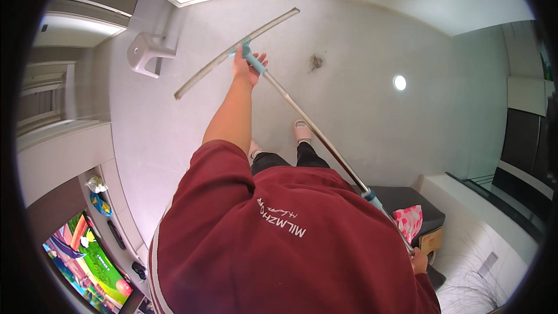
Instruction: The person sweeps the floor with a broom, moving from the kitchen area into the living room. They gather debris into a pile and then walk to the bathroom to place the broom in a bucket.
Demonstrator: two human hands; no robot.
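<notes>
My left hand [249,67] is raised at the wide head of a floor squeegee [237,52], with fingers around its pale blue socket. The long metal pole [314,128] runs diagonally down to the right, past my body. Near the pole's far end, my right hand [420,261] is closed on it at the lower right. A small dark clump of hair or dust [317,62] lies on the grey floor, to the right of the squeegee head.
A plastic stool [146,54] stands at the upper left. A dark padded seat [405,198] at the lower right bears a pink-and-white bag [409,223]. A lit television [89,261] is at the lower left, beside a ledge with small items. Pink slippers [302,131] are on my feet.
</notes>
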